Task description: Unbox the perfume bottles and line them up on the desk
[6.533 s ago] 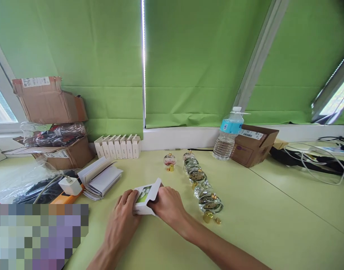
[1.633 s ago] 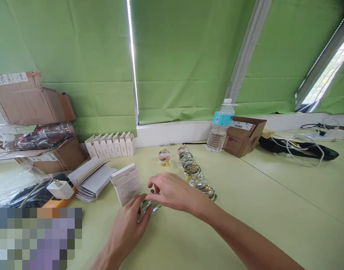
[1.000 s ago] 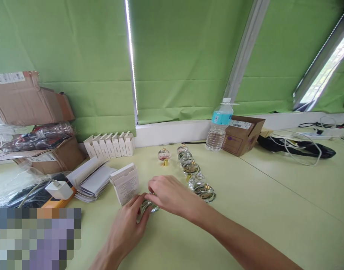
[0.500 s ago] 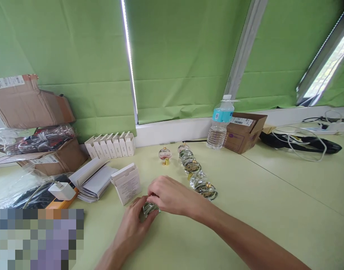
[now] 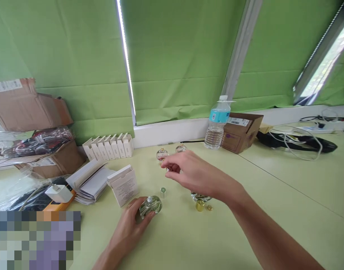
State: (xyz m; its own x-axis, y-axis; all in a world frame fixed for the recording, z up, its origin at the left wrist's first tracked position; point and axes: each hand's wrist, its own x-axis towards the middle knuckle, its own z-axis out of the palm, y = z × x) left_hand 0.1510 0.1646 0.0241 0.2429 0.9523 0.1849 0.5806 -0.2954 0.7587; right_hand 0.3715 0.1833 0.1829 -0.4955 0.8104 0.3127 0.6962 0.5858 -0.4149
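A glass perfume bottle [image 5: 149, 206] is cupped by the left hand [image 5: 126, 225], its fingers curled around it. The right hand [image 5: 196, 173] is held half-open at 2 o'clock above the tabletop [image 5: 273, 210], nothing visibly grasped, near a second bottle [image 5: 162, 154].

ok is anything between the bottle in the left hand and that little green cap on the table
Nothing visible stands in the way. The round glass bottle in the left hand and the small green cap have only tabletop between them; the right hand is raised beyond the cap, not touching it.
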